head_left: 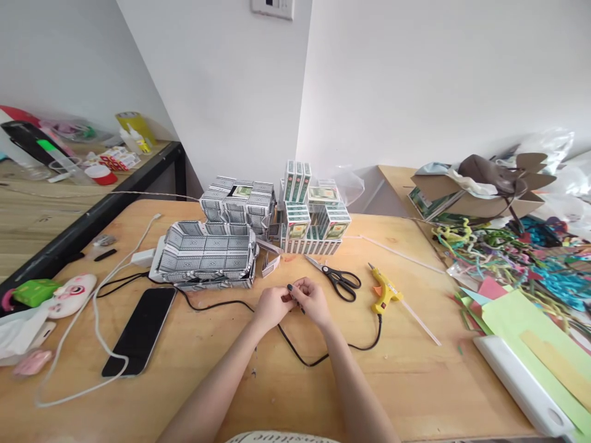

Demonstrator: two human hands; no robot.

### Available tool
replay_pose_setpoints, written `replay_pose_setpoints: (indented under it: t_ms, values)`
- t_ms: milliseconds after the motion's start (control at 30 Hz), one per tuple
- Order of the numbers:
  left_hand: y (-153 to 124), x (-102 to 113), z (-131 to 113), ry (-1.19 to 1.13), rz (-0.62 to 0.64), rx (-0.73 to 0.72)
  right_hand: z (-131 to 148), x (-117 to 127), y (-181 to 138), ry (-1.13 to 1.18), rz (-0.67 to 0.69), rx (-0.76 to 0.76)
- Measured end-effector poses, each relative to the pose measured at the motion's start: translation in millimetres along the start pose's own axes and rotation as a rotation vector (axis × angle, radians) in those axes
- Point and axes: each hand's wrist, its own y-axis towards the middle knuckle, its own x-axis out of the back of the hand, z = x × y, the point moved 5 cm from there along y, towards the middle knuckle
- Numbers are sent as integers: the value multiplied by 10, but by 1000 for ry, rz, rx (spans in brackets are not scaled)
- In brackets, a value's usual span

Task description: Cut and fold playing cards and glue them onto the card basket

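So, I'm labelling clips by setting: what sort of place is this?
Probably a craft workspace, though whether at home or in a studio I can't tell. A yellow glue gun and black-handled scissors lie on the wooden table, with coloured paper at the right.

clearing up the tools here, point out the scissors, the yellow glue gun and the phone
Scissors [326, 271]: head view, on the pivot.
Yellow glue gun [386, 291]: head view, on the body.
Phone [139, 332]: head view, on the dark screen.
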Motion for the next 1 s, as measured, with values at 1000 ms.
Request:
replay_pose_setpoints:
  t_ms: [1000]
  values:
    - [-7, 53, 8, -266, 155, 30, 42, 99, -103, 10, 67, 109]
